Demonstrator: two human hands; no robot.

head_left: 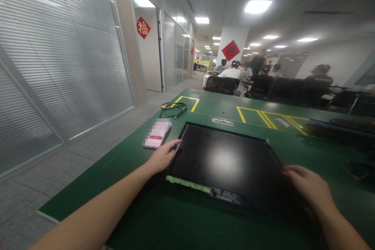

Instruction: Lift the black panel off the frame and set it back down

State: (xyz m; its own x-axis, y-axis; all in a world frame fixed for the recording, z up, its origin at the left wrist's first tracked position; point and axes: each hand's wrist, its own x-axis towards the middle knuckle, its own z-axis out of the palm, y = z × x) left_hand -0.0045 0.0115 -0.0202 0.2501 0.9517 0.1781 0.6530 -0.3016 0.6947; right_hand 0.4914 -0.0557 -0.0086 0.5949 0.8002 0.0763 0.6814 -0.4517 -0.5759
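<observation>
A dark LCD panel (225, 160) with a glossy patch of reflected light lies face up, low over the green table (96, 187). A green circuit strip (187, 183) runs along its near edge. My left hand (164, 156) grips the panel's left side, thumb on the rim and the other fingers hidden beneath. At the right side my right hand (310, 187) holds the opposite edge in the same way. Whether the panel touches the table I cannot tell.
Left of the panel lies a phone (158, 133), with a coiled black cable (174, 107) behind it. White strips (222, 122) and yellow tape marks (263, 119) are on the table beyond. Dark flat items (342, 129) lie at right. Several people sit by black chairs (228, 85) in the background.
</observation>
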